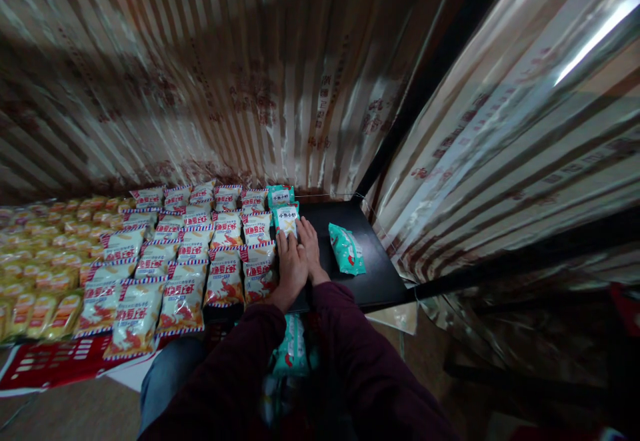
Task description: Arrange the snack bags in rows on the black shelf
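Observation:
Side by side, both my hands rest at the near end of a teal-and-white snack bag (287,217) lying on the black shelf. My left hand (292,266) has its fingertips on the bag's lower edge, fingers extended. Along the bag's right side lies my right hand (309,244), its fingers stretched out flat. Another teal snack bag (281,197) is just behind, against the back. To the right, a single teal bag (347,249) lies tilted on the shelf. My hands hide the near part of the bag they touch.
Rows of red-and-white snack bags (183,287) fill the shelf to the left, then yellow packs (45,261) beyond. More teal bags (293,351) sit low between my forearms. A black frame post (395,134) and plastic sheeting (280,94) border the shelf (380,274).

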A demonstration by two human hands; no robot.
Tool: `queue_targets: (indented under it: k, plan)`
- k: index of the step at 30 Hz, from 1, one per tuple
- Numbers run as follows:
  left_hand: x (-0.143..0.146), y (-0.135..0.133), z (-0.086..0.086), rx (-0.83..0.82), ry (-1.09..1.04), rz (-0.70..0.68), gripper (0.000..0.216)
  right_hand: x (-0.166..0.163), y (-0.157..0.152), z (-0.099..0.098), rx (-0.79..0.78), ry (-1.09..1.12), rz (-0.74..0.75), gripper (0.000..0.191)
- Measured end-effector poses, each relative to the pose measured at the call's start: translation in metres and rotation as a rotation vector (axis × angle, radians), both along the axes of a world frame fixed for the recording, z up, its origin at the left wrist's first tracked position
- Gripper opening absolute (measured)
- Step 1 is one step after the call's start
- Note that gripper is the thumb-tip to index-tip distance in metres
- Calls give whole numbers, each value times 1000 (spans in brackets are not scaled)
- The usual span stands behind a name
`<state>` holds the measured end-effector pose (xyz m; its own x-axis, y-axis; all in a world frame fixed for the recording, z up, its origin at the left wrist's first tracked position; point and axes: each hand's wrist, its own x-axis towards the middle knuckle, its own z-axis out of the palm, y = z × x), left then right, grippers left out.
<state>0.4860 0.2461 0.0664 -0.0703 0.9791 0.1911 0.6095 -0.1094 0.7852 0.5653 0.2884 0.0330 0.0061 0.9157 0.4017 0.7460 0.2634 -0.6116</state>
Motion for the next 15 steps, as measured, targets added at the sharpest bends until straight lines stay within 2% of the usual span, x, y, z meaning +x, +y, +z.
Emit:
queue_targets:
  k: [7, 15]
  plan:
    - [2, -7, 1, 46, 6, -12, 49, 1, -15, -8, -12, 0, -82, 50]
    - [9, -40, 0, 31, -39, -47, 47, 2, -49, -23, -32, -9, -109, 43]
